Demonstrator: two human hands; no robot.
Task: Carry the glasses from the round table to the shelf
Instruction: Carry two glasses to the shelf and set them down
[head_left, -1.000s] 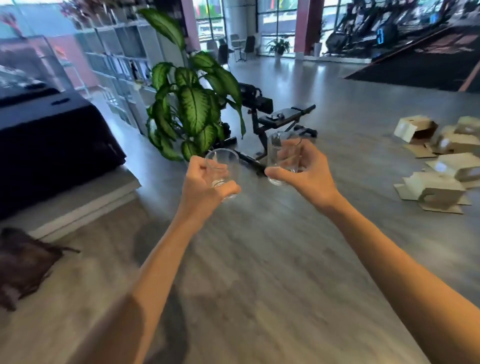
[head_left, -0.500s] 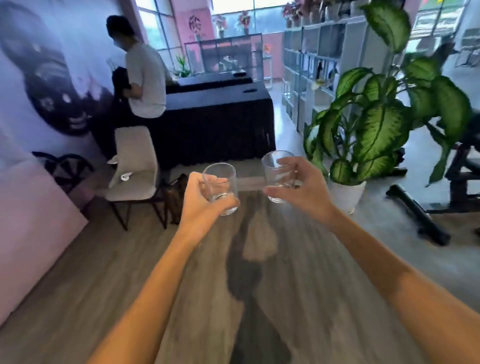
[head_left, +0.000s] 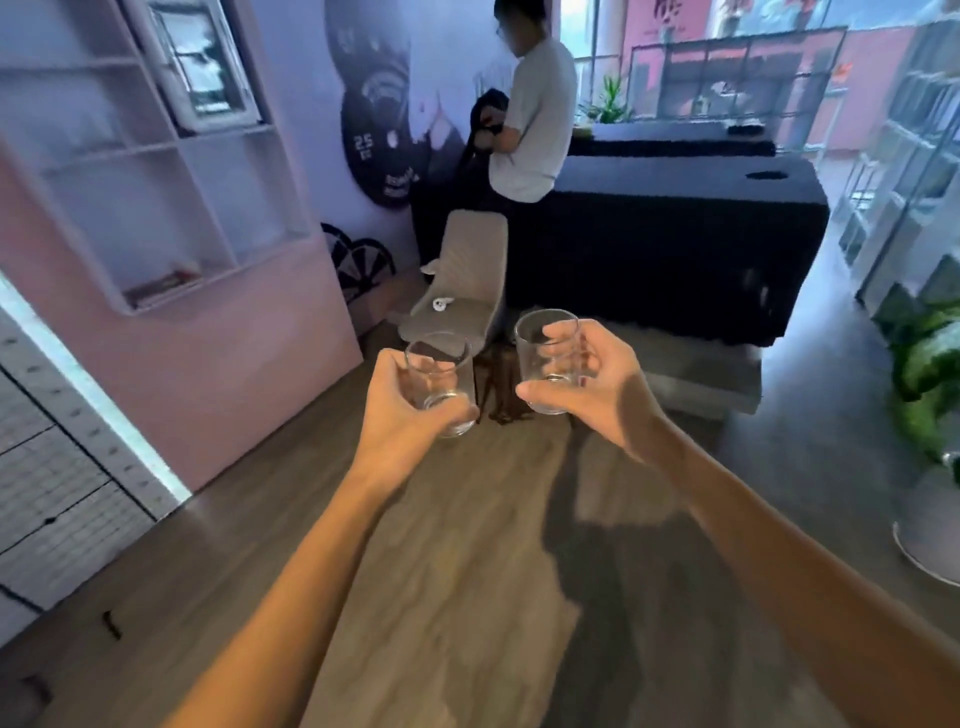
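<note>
glasses (head_left: 439, 364) (head_left: 545, 343) x2 | hands (head_left: 400, 410) (head_left: 597, 389) x2 | chair (head_left: 467, 260) x1 | pers. (head_left: 535, 119) x1 | shelf (head_left: 156, 149) x1

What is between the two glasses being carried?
Nothing: the left glass and right glass are apart, with only air between; the head view shows a dark bag on the floor beyond.

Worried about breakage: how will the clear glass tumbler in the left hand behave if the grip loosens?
The clear smooth-walled glass tumbler is probably slippery; the left hand curls round its lower half. It looks empty, so likely light. Rigid glass over a hard wooden floor would probably shatter if dropped.
</note>
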